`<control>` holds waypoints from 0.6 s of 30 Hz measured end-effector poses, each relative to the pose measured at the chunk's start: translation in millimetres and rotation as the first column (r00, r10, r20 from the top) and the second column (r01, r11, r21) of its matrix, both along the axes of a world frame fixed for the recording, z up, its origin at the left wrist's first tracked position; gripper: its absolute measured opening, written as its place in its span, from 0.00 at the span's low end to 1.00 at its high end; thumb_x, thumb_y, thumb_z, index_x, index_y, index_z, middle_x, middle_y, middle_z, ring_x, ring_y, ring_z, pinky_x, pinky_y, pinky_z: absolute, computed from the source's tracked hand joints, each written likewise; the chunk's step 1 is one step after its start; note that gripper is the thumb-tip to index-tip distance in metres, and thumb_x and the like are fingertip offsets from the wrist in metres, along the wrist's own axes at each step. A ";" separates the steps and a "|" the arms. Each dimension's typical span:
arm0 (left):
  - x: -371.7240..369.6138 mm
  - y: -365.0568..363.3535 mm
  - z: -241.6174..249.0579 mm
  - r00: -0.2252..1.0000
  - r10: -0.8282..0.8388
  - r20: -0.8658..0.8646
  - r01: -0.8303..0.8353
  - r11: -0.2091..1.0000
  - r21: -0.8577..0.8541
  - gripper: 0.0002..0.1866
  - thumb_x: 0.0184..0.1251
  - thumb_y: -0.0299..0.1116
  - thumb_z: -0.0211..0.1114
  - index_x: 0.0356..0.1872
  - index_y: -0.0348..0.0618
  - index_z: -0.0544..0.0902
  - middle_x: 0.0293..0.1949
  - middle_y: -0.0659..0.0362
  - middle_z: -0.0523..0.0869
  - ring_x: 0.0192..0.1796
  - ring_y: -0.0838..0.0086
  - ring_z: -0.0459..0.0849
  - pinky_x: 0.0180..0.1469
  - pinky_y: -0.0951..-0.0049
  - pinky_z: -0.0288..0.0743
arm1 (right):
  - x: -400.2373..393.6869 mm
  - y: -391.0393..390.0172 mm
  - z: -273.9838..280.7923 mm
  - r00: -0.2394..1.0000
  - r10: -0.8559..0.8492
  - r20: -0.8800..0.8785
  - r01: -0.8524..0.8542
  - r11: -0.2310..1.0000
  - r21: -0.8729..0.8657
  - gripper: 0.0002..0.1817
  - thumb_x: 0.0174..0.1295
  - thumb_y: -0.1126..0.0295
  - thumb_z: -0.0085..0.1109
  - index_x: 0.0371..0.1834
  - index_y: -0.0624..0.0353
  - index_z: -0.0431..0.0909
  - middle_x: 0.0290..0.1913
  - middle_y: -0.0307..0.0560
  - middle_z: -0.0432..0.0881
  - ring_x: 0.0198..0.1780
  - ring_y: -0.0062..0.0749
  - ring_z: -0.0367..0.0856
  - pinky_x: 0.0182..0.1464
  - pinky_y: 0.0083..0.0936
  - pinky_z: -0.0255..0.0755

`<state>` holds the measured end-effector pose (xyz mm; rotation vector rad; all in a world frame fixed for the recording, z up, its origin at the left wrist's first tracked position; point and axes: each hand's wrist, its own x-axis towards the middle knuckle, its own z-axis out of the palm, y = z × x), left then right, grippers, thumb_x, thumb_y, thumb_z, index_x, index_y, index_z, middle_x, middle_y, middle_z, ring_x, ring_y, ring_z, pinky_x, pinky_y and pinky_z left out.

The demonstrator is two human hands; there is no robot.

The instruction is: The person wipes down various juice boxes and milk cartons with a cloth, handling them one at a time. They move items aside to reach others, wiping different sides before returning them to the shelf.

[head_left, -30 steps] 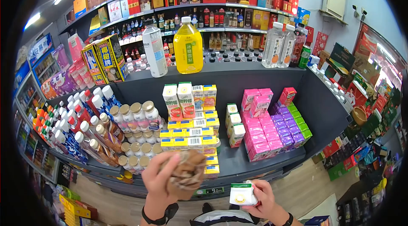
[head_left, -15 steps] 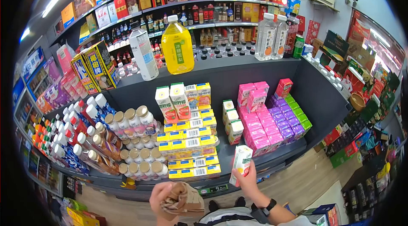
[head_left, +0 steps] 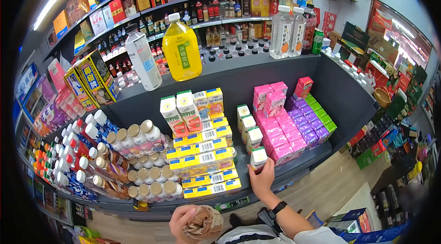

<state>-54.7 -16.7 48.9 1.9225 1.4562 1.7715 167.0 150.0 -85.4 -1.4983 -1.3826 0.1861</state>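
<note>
My right hand (head_left: pixel 262 177) grips a white drink carton (head_left: pixel 258 157) with a green edge on its top, at the front end of a row of like cartons (head_left: pixel 248 127) on the shelf. Whether its base touches the shelf is hidden. Down at the front, my left hand (head_left: pixel 183 221) is closed on a crumpled brown patterned cloth (head_left: pixel 204 222). Beside the carton row, on the right, are stacked pink drink boxes (head_left: pixel 282 136). To its left stand yellow-and-white multipacks (head_left: pixel 202 157), with two taller cartons (head_left: pixel 188 111) on top.
Capped bottles (head_left: pixel 98 157) crowd the shelf's left side. Large bottles, among them a yellow drink bottle (head_left: pixel 183 49), stand on the ledge (head_left: pixel 220 72) behind. Purple boxes (head_left: pixel 308 124) adjoin the pink ones. A price tag (head_left: pixel 232 203) sits on the shelf's front edge.
My right hand has moved up and forward with the carton, from in front of the shelf to the row's front end, turning it upright. My left hand keeps the cloth, slightly lower.
</note>
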 end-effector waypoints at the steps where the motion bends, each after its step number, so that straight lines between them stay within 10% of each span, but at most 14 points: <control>1: 1.3 1.3 11.3 0.999 -0.018 -0.041 0.018 1.000 0.001 0.19 0.66 0.32 0.68 0.57 0.40 0.82 0.46 0.45 0.85 0.44 0.57 0.85 0.45 0.64 0.80 | -2.2 1.9 1.4 1.000 -0.023 0.010 0.023 1.000 -0.009 0.34 0.52 0.65 0.77 0.59 0.66 0.70 0.53 0.59 0.76 0.54 0.59 0.77 0.53 0.44 0.73; 18: -4.3 1.2 -6.7 0.976 -0.203 0.072 0.207 0.977 -0.053 0.24 0.58 0.24 0.72 0.58 0.39 0.80 0.48 0.45 0.84 0.49 0.57 0.86 0.53 0.62 0.80 | -6.4 9.5 -9.2 0.998 -0.060 0.013 0.059 0.996 0.070 0.38 0.56 0.65 0.75 0.67 0.64 0.67 0.59 0.60 0.76 0.56 0.60 0.79 0.55 0.44 0.75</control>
